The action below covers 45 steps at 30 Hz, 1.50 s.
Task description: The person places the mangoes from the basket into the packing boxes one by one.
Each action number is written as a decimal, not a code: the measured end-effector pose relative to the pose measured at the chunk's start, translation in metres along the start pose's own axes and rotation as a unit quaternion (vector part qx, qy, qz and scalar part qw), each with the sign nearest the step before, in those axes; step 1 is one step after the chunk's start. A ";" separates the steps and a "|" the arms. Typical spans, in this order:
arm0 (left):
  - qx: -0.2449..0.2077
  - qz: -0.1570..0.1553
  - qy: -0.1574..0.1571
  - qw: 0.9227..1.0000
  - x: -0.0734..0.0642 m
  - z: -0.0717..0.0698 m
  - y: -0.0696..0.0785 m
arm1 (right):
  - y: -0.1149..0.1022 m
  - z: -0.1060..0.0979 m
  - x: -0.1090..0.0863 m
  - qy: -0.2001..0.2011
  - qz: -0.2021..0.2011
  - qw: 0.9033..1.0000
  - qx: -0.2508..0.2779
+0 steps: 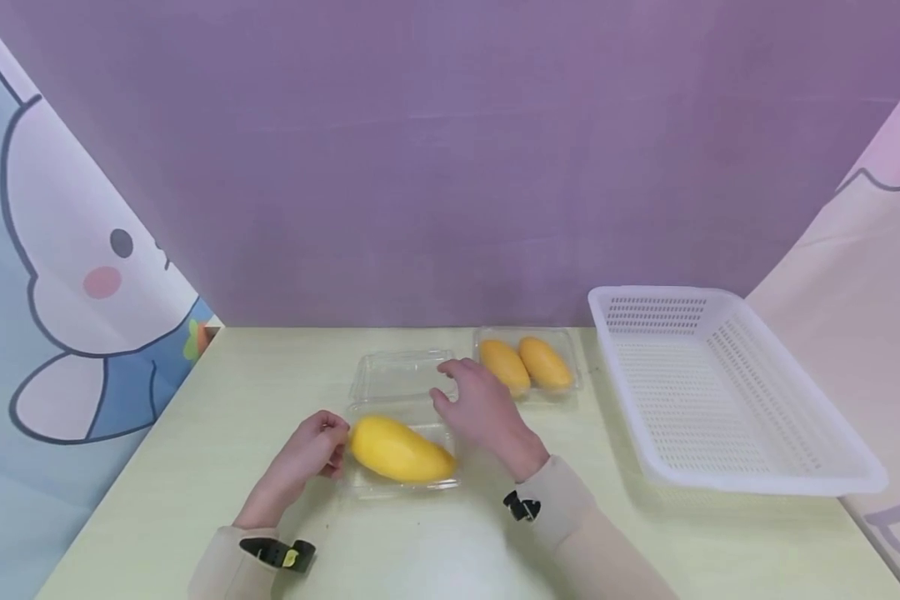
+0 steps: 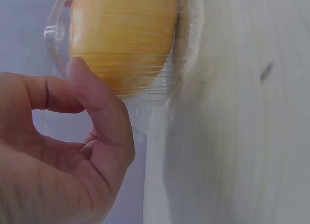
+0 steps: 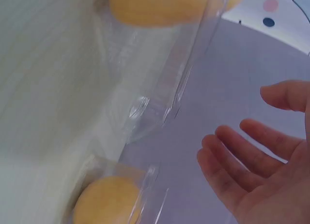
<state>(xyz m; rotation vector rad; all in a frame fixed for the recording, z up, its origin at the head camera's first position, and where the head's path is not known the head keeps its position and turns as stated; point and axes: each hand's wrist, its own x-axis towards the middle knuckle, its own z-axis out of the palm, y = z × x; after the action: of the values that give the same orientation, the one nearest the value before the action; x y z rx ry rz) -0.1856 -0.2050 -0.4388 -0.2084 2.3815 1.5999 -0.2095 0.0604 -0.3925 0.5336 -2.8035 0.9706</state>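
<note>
A large yellow mango (image 1: 401, 450) lies in the base of a clear plastic clamshell box (image 1: 360, 483). The box's clear lid (image 1: 393, 379) is folded back, away from me. My left hand (image 1: 315, 450) is at the left side of the base, and in the left wrist view its curled thumb and finger (image 2: 99, 100) pinch the rim beside the mango (image 2: 123, 35). Over the lid's right side hovers my right hand (image 1: 483, 412), fingers apart and loosely bent. Nothing lies between them in the right wrist view.
Behind my right hand is another clear box (image 1: 566, 396) holding two orange-yellow mangoes (image 1: 545, 363). A white slotted plastic basket (image 1: 757, 482) stands on the right of the pale table (image 1: 172, 492). A purple backdrop (image 1: 450, 167) rises at the table's back.
</note>
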 end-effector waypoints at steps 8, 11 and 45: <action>0.003 -0.002 0.000 1.000 -0.001 -0.001 0.002 | 0.011 0.002 0.000 0.023 0.047 0.998 0.020; 0.005 -0.004 0.002 1.000 -0.001 -0.001 0.002 | 0.014 0.007 0.000 0.025 0.063 0.998 0.016; -0.013 0.008 0.003 1.000 0.003 -0.004 0.000 | 0.025 0.035 0.009 0.034 0.132 0.983 0.124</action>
<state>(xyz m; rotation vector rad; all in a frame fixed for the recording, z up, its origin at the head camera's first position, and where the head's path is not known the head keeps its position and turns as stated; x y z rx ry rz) -0.1891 -0.2086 -0.4386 -0.1996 2.3740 1.6394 -0.2269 0.0546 -0.4318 0.1476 -2.7548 1.3726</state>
